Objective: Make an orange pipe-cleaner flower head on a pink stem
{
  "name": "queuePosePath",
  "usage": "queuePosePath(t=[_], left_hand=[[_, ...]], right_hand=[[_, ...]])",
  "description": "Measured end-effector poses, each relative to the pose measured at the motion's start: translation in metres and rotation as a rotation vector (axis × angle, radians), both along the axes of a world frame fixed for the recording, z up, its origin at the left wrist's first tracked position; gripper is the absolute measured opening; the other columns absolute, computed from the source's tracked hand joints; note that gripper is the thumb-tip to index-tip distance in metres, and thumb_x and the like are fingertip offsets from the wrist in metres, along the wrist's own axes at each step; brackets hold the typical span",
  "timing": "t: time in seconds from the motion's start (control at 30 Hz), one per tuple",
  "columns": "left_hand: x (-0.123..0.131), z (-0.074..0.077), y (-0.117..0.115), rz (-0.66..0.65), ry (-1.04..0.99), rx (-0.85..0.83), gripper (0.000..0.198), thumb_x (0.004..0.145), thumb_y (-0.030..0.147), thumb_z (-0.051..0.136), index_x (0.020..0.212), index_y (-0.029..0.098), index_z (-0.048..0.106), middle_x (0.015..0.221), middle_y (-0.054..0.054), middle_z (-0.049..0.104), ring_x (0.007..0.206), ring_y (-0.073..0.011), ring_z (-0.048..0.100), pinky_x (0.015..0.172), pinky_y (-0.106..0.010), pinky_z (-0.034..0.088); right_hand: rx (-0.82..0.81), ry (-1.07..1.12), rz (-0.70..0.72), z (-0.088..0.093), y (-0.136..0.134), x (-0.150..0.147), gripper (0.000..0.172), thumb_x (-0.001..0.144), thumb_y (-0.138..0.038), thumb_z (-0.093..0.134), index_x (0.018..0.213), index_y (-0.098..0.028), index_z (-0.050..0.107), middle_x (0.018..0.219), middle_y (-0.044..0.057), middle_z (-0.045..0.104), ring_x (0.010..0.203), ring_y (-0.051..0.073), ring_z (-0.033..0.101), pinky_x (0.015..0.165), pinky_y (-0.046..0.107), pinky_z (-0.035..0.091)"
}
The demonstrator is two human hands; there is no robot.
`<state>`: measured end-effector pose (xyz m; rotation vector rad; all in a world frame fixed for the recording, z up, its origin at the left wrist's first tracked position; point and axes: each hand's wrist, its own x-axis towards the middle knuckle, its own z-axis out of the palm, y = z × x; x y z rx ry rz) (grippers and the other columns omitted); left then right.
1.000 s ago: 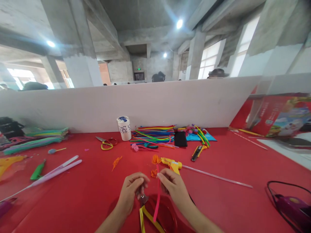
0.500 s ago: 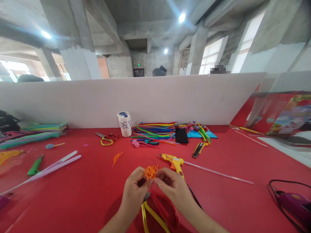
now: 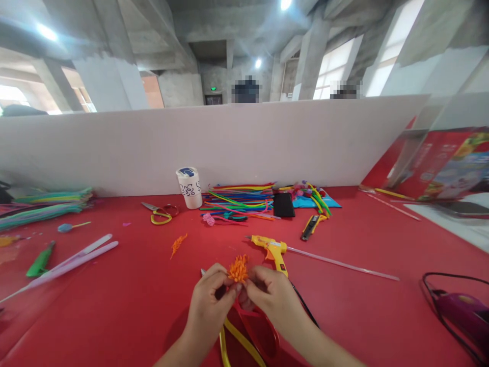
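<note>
An orange pipe-cleaner tuft (image 3: 239, 268) is held just above the red surface (image 3: 126, 306), pinched at its base between the left hand (image 3: 209, 300) and the right hand (image 3: 271, 295). The grip of each hand is closed to a fingertip pinch on the tuft, and nothing else can be seen to be held. A second ago a pink stem was seen hanging straight from the right hand with only a small orange bit at its top. That stem can no longer be made out, and the orange material is now gathered into a fuller, bristling ball raised a little between the fingers. The work is therefore judged to have passed from handling the stem to shaping the tuft. A red looped piece (image 3: 260, 331) and a yellow strip (image 3: 237, 342) lie beneath the wrists, and a yellow glue gun (image 3: 272, 248) lies just beyond the hands
</note>
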<state>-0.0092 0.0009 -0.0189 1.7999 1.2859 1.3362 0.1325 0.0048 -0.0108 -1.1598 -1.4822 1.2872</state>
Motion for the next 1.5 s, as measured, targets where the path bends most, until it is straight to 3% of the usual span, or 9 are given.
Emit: queuePosePath(t=[0.33, 0.57, 0.8, 0.9, 1.0, 1.13, 1.23, 1.33, 1.5], left_hand=[[0.001, 0.004, -0.001, 0.008, -0.027, -0.016, 0.022, 0.071, 0.013, 0.059, 0.050, 0.018, 0.056, 0.058, 0.002, 0.052, 0.055, -0.0122, 0.050, 0.051, -0.021, 0.039], [-0.001, 0.003, -0.003, 0.019, 0.110, 0.060, 0.021, 0.072, 0.010, 0.055, 0.053, 0.018, 0.057, 0.061, 0.001, 0.054, 0.059, -0.0129, 0.053, 0.055, -0.022, 0.040], [0.001, 0.001, -0.005, 0.013, 0.163, 0.123, 0.022, 0.075, 0.012, 0.056, 0.054, 0.017, 0.054, 0.061, 0.000, 0.052, 0.056, -0.0118, 0.050, 0.052, -0.021, 0.037], [0.001, 0.001, -0.004, 0.000, 0.118, 0.127, 0.022, 0.076, 0.014, 0.056, 0.055, 0.017, 0.053, 0.062, 0.001, 0.049, 0.057, -0.0113, 0.048, 0.053, -0.021, 0.037], [-0.002, 0.005, 0.001, 0.066, -0.037, 0.030, 0.022, 0.074, 0.018, 0.058, 0.054, 0.018, 0.050, 0.060, 0.003, 0.045, 0.056, -0.0103, 0.045, 0.054, -0.021, 0.036], [-0.016, 0.014, 0.013, 0.152, -0.336, -0.288, 0.019, 0.072, 0.034, 0.062, 0.068, 0.016, 0.060, 0.055, 0.005, 0.049, 0.045, -0.0078, 0.039, 0.042, -0.019, 0.029], [-0.028, 0.019, 0.022, 0.175, -0.390, -0.336, 0.026, 0.074, 0.040, 0.057, 0.077, 0.015, 0.062, 0.059, 0.002, 0.058, 0.040, -0.0058, 0.037, 0.037, -0.017, 0.024], [-0.035, 0.021, 0.026, 0.178, -0.429, -0.355, 0.027, 0.072, 0.040, 0.060, 0.081, 0.015, 0.063, 0.055, 0.004, 0.056, 0.038, -0.0038, 0.034, 0.038, -0.016, 0.023], [-0.034, 0.018, 0.027, 0.163, -0.480, -0.383, 0.026, 0.069, 0.039, 0.063, 0.073, 0.014, 0.062, 0.052, 0.004, 0.055, 0.037, -0.0033, 0.033, 0.037, -0.016, 0.022]], right_hand=[[-0.075, 0.108, 0.038, 0.007, -0.001, -0.001, 0.011, 0.070, -0.026, 0.046, 0.062, -0.019, 0.050, 0.056, -0.002, 0.058, 0.051, 0.012, 0.055, 0.052, 0.026, 0.047], [-0.062, 0.076, -0.015, 0.004, -0.001, -0.002, 0.015, 0.066, -0.025, 0.057, 0.059, -0.020, 0.045, 0.050, -0.004, 0.054, 0.048, 0.011, 0.051, 0.048, 0.023, 0.042], [-0.093, 0.087, -0.007, 0.003, 0.000, -0.003, 0.003, 0.061, -0.021, 0.045, 0.060, -0.019, 0.047, 0.049, -0.004, 0.053, 0.045, 0.011, 0.053, 0.047, 0.023, 0.045], [-0.073, 0.100, -0.050, 0.003, 0.001, 0.000, 0.005, 0.064, -0.025, 0.041, 0.060, -0.022, 0.041, 0.045, -0.007, 0.045, 0.039, 0.009, 0.047, 0.042, 0.021, 0.041], [-0.032, 0.089, -0.105, 0.004, 0.006, 0.007, 0.016, 0.072, -0.032, 0.035, 0.059, -0.023, 0.033, 0.044, -0.010, 0.033, 0.034, 0.007, 0.034, 0.035, 0.019, 0.032], [-0.006, -0.011, -0.108, 0.007, 0.017, 0.020, 0.030, 0.080, -0.038, 0.036, 0.054, -0.023, 0.032, 0.038, -0.010, 0.030, 0.030, 0.006, 0.029, 0.033, 0.020, 0.026], [0.028, -0.110, -0.076, 0.006, 0.023, 0.026, 0.028, 0.081, -0.034, 0.039, 0.056, -0.022, 0.039, 0.040, -0.008, 0.039, 0.034, 0.007, 0.037, 0.038, 0.020, 0.030], [0.060, -0.205, -0.006, 0.002, 0.025, 0.027, 0.018, 0.080, -0.023, 0.034, 0.064, -0.021, 0.044, 0.052, -0.005, 0.050, 0.044, 0.009, 0.047, 0.045, 0.021, 0.037], [0.145, -0.460, 0.022, -0.005, 0.022, 0.022, 0.025, 0.084, -0.024, 0.035, 0.060, -0.022, 0.038, 0.050, -0.006, 0.041, 0.048, 0.011, 0.041, 0.050, 0.023, 0.032]])
